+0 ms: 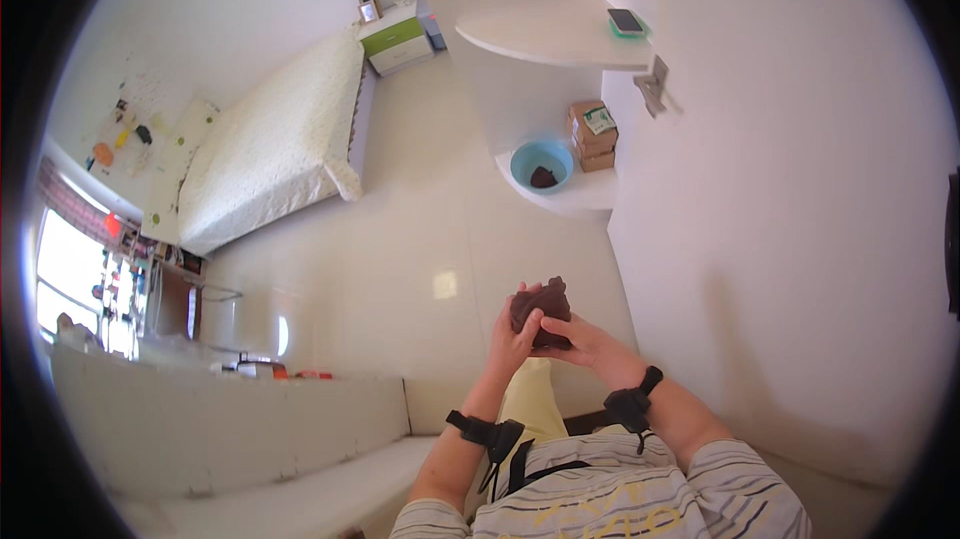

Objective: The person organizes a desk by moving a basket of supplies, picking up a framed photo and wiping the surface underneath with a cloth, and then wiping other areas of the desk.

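Note:
Both of my hands grip a dark brown bunched cloth (543, 304) in front of my body. My left hand (511, 339) wraps its left side, thumb across the front. From the right, my right hand (585, 341) closes on its lower part, thumb pressed on the front and the other fingers partly hidden behind it. Ahead of my hands, a light blue basin (527, 181) stands on a low white shelf (588, 196), with a similar dark brown piece of cloth (543, 177) inside.
Cardboard boxes (594, 144) stand beside the basin. A phone (626, 22) lies on the rounded upper shelf (540, 46), near a metal handle (652, 87). Farther left are a bed (280, 129) and a green-and-white nightstand (393, 39). A white wall (780, 189) rises at my right.

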`<action>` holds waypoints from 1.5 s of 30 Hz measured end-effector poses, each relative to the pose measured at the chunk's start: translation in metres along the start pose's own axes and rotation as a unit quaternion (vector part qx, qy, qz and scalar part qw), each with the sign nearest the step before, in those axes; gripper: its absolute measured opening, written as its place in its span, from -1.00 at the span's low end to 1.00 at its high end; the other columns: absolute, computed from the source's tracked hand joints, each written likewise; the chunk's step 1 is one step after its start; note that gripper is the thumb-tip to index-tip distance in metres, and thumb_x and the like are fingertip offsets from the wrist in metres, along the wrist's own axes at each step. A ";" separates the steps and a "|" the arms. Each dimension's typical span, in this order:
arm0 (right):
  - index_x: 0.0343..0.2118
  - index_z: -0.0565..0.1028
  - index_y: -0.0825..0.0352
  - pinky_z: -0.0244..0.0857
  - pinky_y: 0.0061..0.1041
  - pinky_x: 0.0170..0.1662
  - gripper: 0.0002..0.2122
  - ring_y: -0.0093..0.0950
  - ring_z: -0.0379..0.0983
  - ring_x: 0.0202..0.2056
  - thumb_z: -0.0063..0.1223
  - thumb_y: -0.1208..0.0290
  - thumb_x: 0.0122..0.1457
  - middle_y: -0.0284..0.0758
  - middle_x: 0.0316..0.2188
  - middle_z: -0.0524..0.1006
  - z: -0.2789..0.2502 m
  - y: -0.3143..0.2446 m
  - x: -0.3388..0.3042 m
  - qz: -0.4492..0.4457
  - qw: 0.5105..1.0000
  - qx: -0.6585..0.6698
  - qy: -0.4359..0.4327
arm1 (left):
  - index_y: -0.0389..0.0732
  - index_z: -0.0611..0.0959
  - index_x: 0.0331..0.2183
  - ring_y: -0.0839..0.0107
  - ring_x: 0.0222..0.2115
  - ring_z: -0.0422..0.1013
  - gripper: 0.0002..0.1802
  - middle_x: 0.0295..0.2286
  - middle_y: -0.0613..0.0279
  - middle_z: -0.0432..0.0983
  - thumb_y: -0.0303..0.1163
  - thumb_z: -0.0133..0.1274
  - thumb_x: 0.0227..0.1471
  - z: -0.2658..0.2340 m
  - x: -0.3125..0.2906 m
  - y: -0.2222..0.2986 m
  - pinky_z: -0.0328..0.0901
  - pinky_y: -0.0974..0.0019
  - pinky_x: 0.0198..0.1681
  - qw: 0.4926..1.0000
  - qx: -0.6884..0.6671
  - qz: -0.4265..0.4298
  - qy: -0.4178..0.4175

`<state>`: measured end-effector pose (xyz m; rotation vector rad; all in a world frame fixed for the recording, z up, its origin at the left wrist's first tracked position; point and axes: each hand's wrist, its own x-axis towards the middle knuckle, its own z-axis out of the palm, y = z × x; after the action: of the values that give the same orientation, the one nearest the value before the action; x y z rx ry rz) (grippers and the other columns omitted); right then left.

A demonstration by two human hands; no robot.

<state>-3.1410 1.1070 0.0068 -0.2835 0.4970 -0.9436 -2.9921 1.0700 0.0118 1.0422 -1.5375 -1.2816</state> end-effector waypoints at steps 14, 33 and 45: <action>-0.15 0.38 0.17 0.30 -0.67 -0.45 -0.66 -0.64 0.38 -0.39 0.23 0.42 -0.01 -0.46 -0.34 0.44 -0.074 -0.206 0.251 0.116 0.992 -0.051 0.007 | -0.30 0.39 0.03 0.23 0.06 0.23 -0.28 0.11 -0.04 0.21 -0.26 0.29 -0.15 -0.057 0.388 -0.035 0.14 0.19 0.12 0.906 -0.194 -0.093 -0.366; -0.12 0.39 0.36 0.31 -0.50 -0.22 -0.55 -0.50 0.42 -0.22 0.23 0.44 -0.15 -0.36 -0.26 0.48 -0.288 -0.382 0.532 -0.001 0.843 -0.467 0.268 | -0.38 0.57 -0.56 0.29 -0.68 0.35 -0.65 -0.71 0.06 0.44 -0.25 0.06 0.02 0.048 0.701 -0.308 0.28 0.29 -0.51 0.985 -0.057 -0.121 -0.107; 0.01 0.35 0.32 0.28 -0.38 -0.03 -0.40 -0.38 0.39 -0.05 0.33 0.34 -0.15 -0.25 -0.07 0.46 -0.407 -0.379 0.601 -0.176 0.665 -0.646 0.332 | -0.36 0.55 -0.23 0.23 -0.36 0.48 -0.66 -0.34 0.03 0.56 -0.31 0.04 -0.02 0.096 0.749 -0.522 0.34 0.27 -0.33 0.997 0.040 0.046 0.054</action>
<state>-3.3265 0.3892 -0.3419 -1.3971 1.8529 -0.8937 -3.2589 0.3169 -0.4410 1.0625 -1.5464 -1.0911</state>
